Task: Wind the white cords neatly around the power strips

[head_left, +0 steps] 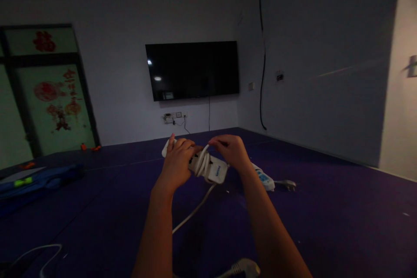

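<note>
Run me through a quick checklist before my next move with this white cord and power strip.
1. Strip steadied: ok; the left hand grips the white power strip.
2. Cord in hand: ok; the right hand pinches the white cord at the coil.
3. Cord looped around the strip: ok; several turns lie bunched near its labelled end.
4. No slack trailing: not ok; a length hangs below the strip.
5. Slack traced to the plug at the bottom edge: cannot tell; it disappears by the left forearm.
6. Other power strip clear of both hands: ok; it lies beyond the right forearm.
</note>
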A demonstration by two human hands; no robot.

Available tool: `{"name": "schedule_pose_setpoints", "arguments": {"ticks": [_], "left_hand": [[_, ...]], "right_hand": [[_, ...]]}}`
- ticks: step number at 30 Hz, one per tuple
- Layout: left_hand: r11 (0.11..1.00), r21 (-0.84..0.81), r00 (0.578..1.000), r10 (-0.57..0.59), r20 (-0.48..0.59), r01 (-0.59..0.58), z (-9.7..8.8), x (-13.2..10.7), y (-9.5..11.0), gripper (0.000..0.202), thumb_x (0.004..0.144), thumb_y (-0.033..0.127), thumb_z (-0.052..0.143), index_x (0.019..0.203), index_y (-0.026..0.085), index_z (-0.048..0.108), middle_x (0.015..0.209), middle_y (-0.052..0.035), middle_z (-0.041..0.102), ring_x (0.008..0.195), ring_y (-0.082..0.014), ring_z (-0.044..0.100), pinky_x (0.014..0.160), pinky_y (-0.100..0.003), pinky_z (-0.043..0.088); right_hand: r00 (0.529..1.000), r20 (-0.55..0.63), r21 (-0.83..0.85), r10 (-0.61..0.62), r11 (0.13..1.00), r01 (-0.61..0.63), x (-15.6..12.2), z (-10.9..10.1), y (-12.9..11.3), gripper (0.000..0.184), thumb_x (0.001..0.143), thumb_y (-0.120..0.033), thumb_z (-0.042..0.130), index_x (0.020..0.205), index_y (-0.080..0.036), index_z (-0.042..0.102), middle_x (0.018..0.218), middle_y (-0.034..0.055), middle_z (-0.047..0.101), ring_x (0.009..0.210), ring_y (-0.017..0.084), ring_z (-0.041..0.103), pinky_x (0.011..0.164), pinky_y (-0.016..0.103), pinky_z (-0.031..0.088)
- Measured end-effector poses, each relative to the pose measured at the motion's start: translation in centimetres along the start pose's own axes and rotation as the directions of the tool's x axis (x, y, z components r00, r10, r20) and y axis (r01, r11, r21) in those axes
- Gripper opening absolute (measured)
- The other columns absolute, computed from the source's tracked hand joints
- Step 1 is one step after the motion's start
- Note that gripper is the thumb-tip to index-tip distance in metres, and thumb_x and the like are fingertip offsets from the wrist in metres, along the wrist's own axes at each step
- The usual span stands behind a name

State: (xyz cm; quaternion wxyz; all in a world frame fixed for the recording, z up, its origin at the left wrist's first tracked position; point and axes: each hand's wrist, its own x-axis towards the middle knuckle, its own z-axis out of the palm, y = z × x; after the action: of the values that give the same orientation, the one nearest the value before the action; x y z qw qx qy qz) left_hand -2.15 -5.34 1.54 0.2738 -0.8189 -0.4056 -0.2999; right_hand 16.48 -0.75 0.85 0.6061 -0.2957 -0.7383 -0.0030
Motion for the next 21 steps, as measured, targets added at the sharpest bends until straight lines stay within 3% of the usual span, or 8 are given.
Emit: {"name": "schedule_pose_setpoints", "arguments": {"ticks": [9, 21], "left_hand": [[0.995, -0.102, 1.000, -0.004, 0.020, 0.006, -0.1, 0.1, 0.5, 0.062, 0.060, -0.001, 0.050, 0.112, 0.032, 0.058, 0.107, 0.0021, 0.062, 0.109, -0.0214, 0.050, 0.112, -0.052, 0.009], [0.969, -0.248, 1.000, -0.011, 0.005, 0.012, -3.5, -0.5, 2.0, 0.069, 0.060, 0.002, 0.055, 0.122, 0.032, 0.052, 0.112, 0.0031, 0.062, 0.110, -0.0195, 0.051, 0.112, -0.049, 0.010]], "right_hand": [[0.980, 0.021, 0.265, 0.197, 0.944, -0.195, -0.2, 0.5, 0.8, 0.029, 0.072, -0.041, 0.061, 0.065, -0.014, 0.071, 0.051, 0.0015, 0.059, 0.050, 0.012, 0.051, 0.048, 0.024, 0.037], [0.974, 0.106, 0.507, 0.201, 0.831, -0.227, 0.0, 0.4, -0.3, 0.036, 0.069, -0.050, 0.062, 0.055, -0.016, 0.062, 0.052, 0.0009, 0.056, 0.052, 0.011, 0.049, 0.051, 0.024, 0.039]]}}
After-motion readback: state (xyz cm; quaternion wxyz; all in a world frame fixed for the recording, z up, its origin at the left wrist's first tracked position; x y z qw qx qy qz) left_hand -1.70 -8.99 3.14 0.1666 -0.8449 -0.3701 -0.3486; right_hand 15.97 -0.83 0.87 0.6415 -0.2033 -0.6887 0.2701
